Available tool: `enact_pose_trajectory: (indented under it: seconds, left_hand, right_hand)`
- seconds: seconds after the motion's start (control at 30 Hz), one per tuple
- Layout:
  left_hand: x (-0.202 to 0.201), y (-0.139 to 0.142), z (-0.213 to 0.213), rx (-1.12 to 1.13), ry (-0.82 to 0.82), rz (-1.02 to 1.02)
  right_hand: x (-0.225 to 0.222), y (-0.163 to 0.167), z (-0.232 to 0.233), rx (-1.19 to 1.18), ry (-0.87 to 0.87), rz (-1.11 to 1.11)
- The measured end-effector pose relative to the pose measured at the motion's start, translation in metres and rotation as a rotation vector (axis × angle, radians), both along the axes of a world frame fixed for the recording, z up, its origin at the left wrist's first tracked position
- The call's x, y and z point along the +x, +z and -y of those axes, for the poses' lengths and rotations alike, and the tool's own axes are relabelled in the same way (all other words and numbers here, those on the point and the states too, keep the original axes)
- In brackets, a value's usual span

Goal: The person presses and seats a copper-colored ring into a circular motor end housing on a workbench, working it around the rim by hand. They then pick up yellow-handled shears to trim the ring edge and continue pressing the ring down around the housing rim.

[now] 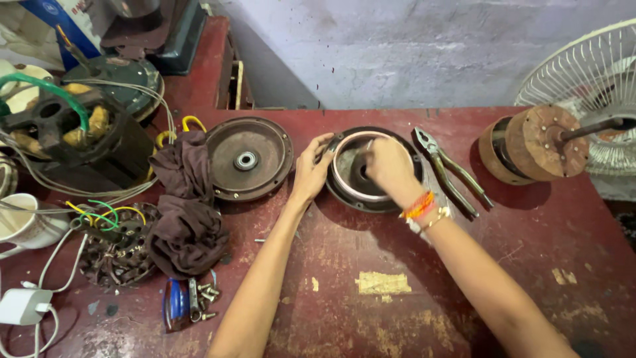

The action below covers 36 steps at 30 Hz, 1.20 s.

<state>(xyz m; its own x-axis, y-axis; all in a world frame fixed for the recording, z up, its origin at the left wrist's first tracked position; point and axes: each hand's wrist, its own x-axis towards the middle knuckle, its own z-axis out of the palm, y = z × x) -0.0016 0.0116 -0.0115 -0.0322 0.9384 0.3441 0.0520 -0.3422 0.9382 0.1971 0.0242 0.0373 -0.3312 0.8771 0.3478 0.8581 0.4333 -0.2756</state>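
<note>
Fingers of the left hand grip the rim of the motor cover; the right hand curls inside it, grip unclear. It's mid-bench, scuffed red top, pliers beside, grey wall behind.

We count two round motor covers; one pair of pliers; one brown rag; one white cup; two hands.

A worn red bench carries a round motor housing at twelve o'clock, pliers at one, a dished cover and brown rag at ten.
</note>
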Motion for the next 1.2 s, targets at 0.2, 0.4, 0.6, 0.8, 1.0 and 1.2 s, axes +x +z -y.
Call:
enact_pose_trajectory:
  seconds: [0.2,0.4,0.6,0.8,1.0,1.2]
  left_hand:
    - [-0.001,-0.006,-0.002,-0.065,0.024,0.005]
    - [-0.001,-0.007,-0.003,-0.071,0.032,-0.014]
    - [-0.001,-0.008,-0.005,-0.067,-0.010,0.083]
    - [-0.001,-0.007,-0.005,-0.058,-0.022,0.071]
    - [0.000,-0.007,-0.003,-0.081,-0.008,0.078]
    - [-0.001,-0.008,-0.005,-0.096,-0.007,0.088]
  right_hand:
    - [-0.006,0.002,0.000,0.068,0.117,-0.094]
    - [-0.010,0.005,-0.006,-0.219,0.192,-0.101]
    - [-0.016,0.006,0.005,-0.014,0.339,-0.166]
    - [-0.019,0.008,0.003,-0.086,0.118,-0.047]
    - [-0.012,0.002,-0.003,0.047,0.147,-0.149]
    - [-0.011,0.007,0.002,-0.127,0.111,-0.112]
